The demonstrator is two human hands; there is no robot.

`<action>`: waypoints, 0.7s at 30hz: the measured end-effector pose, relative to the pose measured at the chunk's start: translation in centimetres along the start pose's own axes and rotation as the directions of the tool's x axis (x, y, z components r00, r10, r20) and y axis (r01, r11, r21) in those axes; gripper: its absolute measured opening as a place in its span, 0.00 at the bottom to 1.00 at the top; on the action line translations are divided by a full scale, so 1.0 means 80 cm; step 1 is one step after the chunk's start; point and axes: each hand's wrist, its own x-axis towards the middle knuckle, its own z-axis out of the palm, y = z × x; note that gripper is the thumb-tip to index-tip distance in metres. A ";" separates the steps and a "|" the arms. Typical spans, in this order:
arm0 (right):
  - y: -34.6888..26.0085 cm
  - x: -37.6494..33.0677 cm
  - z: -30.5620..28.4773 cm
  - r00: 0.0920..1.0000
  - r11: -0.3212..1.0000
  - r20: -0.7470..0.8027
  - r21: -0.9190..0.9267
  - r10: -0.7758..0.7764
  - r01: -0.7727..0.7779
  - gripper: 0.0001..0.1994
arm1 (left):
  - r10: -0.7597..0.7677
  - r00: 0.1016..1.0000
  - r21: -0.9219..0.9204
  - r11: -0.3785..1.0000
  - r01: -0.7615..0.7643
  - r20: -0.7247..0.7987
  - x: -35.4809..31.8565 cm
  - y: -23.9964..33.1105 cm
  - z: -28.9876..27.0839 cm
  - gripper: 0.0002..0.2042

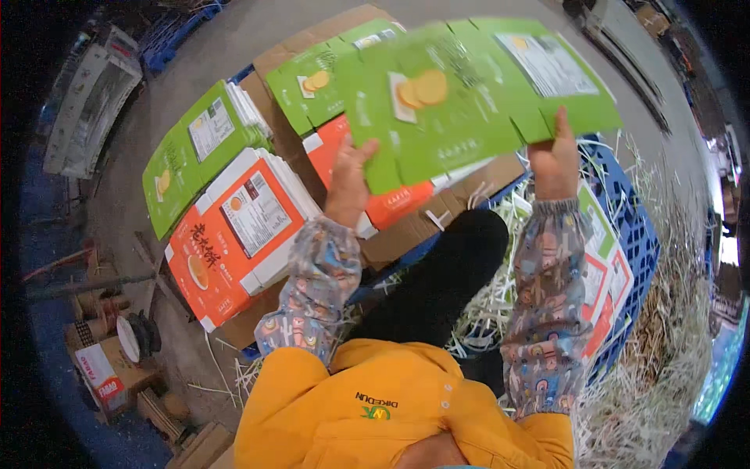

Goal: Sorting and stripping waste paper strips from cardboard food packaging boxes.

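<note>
1. Nearest, at 6 o'clock: yellow jacket (391, 391), with black trouser leg (445, 273) stretched toward 12, probably to keep the body close and the reach short.
2. At 11 o'clock: left hand (350, 176), pinching the near left corner of the green carton sheet (469, 109) with thumb on top, fingers out of sight beneath.
3. At 1 o'clock: right hand (556, 160), pinching the same near edge farther right, again thumb uppermost with fingers hidden below.
4. From 12 to 1 o'clock: that sheet, held printed face up over the stacks. Gripped wide apart, likely to stop the creased panels sagging or folding.
5. Beneath, at 12: middle orange stack (410, 205) on brown cardboard (383, 248), perhaps laid as a clean, even base.
6. At 10: left orange stack (234, 234); farther, left green stack (195, 148); at 11, far green stack (301, 102). Grouped by colour, apparently to keep 2 designs apart.
7. Edges: at 2, blue lattice (637, 234) near the right sleeve (547, 297), so limited sideways room there; at 10, crowded by stacks.
8. Farthest: grey floor (258, 35) past 11, more open beyond the stacks.
</note>
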 end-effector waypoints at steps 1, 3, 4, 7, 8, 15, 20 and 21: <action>0.006 0.003 0.030 0.997 0.999 0.074 0.016 0.029 -0.030 0.13 | 0.069 0.997 0.034 0.997 -0.068 -0.030 0.016 0.019 -0.007 0.15; 0.013 -0.006 0.082 0.946 0.991 0.300 0.011 0.124 -0.134 0.13 | 0.196 0.978 0.074 0.979 -0.191 -0.073 0.053 0.055 -0.034 0.15; 0.019 -0.025 0.092 0.855 0.972 0.474 -0.012 0.211 -0.233 0.14 | 0.220 0.971 0.081 0.974 -0.213 -0.089 0.060 0.076 -0.052 0.15; 0.035 -0.025 0.090 0.920 0.887 0.364 -0.459 0.147 0.040 0.13 | 0.277 0.951 0.095 0.959 -0.266 -0.136 0.117 0.105 -0.083 0.16; 0.041 -0.027 0.076 0.926 0.841 0.339 -0.540 0.168 0.045 0.13 | 0.319 0.943 0.085 0.946 -0.312 -0.094 0.137 0.111 -0.106 0.16; 0.014 -0.072 -0.139 0.981 0.623 -0.141 -0.758 0.133 -0.194 0.09 | 0.127 0.964 0.326 0.944 -0.046 -0.232 0.241 0.011 -0.333 0.14; -0.059 -0.167 -0.256 0.922 0.519 -0.386 -0.786 0.013 -0.336 0.09 | 0.065 0.989 0.595 0.803 0.027 -0.131 0.268 -0.024 -0.392 0.13; -0.076 -0.193 -0.277 0.909 0.533 -0.415 -0.776 -0.028 -0.337 0.09 | 0.016 0.995 0.521 0.853 0.038 -0.098 0.274 -0.027 -0.372 0.12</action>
